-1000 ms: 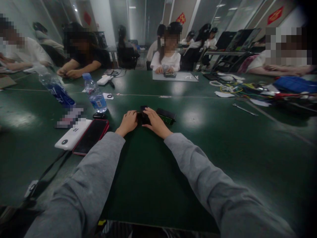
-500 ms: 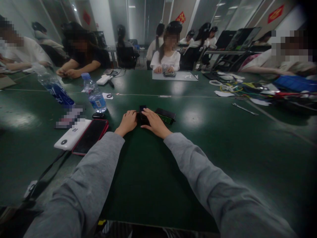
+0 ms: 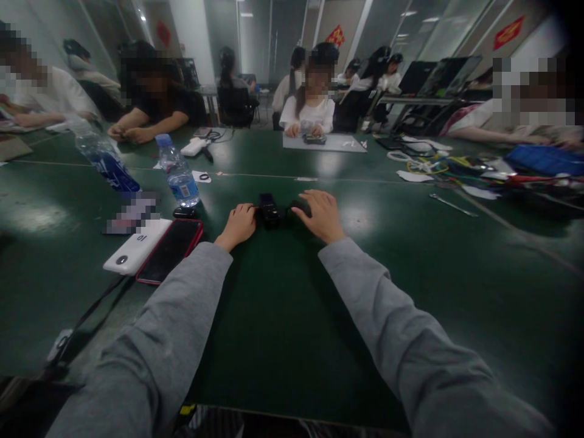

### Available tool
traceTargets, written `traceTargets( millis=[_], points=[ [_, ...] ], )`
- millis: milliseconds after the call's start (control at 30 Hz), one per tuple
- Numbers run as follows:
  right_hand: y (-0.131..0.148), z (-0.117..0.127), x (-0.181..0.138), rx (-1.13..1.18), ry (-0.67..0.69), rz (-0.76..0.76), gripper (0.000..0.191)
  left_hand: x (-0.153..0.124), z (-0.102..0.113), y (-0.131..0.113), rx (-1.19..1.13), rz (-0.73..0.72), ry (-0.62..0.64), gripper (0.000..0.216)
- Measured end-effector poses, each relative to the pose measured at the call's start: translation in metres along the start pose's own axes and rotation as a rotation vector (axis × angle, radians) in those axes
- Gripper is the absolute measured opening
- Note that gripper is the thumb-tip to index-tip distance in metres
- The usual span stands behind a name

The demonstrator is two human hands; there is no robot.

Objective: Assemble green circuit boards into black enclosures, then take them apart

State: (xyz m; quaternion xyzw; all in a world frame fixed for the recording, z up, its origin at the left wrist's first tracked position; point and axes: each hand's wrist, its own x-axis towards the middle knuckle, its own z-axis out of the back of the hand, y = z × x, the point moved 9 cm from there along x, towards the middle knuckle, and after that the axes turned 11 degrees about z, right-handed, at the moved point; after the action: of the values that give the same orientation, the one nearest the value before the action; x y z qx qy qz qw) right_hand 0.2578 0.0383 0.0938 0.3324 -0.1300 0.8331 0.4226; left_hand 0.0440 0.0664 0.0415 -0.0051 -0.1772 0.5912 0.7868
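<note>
left sleeve: grey, long, creased | right sleeve: grey, long, creased | cuffs: plain

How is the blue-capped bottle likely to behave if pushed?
The blue-capped bottle would probably tip if pushed high up, being tall and narrow. Once down, its round body might roll on the glossy table. Its clear, plastic-looking wall may flex when squeezed.
</note>
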Motion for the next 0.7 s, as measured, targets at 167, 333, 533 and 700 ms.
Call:
traceTargets(
  millis=[167, 333, 533, 700],
  points=[
    [-0.06, -0.016, -0.036, 0.237, 0.055, -0.302, 0.074, 0.0, -0.001, 0.001, -0.016, 0.0, 0.004, 0.042],
    [-0.062, -0.023, -0.053, 0.415, 0.063, -0.381, 0.08, -0.001, -0.001, 0.0, -0.005, -0.01, -0.001, 0.042],
    [-0.07, -0.011, -0.059, 0.363, -0.044, -0.46, 0.079, -0.001, 0.0, 0.001, -0.007, -0.007, -0.003, 0.042],
    [-0.089, 0.005, -0.071, 0.184, -0.163, -0.564, 0.074, -0.001, 0.001, 0.0, 0.003, -0.008, -0.003, 0.042]
  ],
)
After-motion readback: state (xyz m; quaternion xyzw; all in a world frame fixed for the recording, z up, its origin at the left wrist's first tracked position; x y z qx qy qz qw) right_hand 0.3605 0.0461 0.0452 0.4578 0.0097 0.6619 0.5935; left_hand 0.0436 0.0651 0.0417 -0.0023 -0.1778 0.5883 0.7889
